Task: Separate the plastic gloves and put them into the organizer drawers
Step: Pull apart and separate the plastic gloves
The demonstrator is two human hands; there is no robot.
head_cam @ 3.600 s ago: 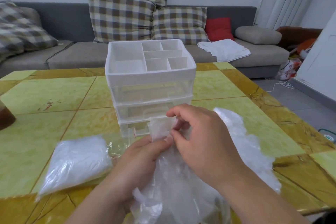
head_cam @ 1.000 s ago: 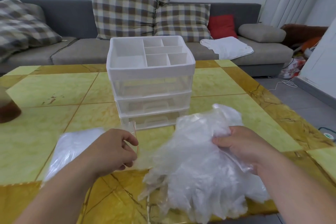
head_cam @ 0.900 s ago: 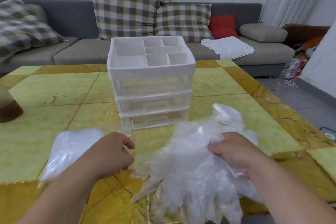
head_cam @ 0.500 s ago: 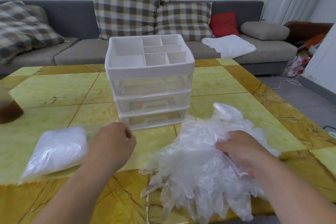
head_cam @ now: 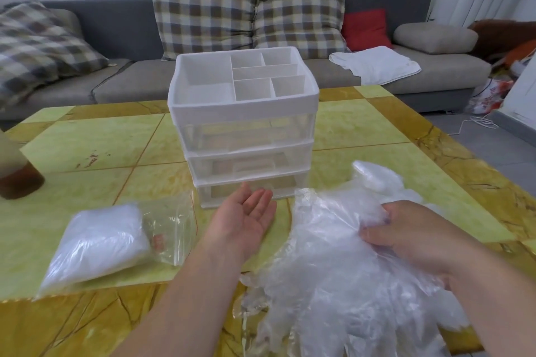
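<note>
On the table (head_cam: 87,151) stands the organizer (head_cam: 243,113), its three clear drawers pushed in under a white tray of compartments; near its right front, at the table's near edge, lies the heap of clear gloves (head_cam: 327,269); the right hand (head_cam: 412,238) grips the heap from the right, fingers curled into the plastic; the left hand (head_cam: 246,220) is empty, palm up and fingers straight, its tips just before the bottom drawer (head_cam: 284,185), whether touching I cannot tell; left of that hand lies a bag (head_cam: 98,243) of white stuff; a brown-based vessel (head_cam: 17,177) stands at the left edge; behind runs a sofa (head_cam: 116,20) with checked cushions.
</note>
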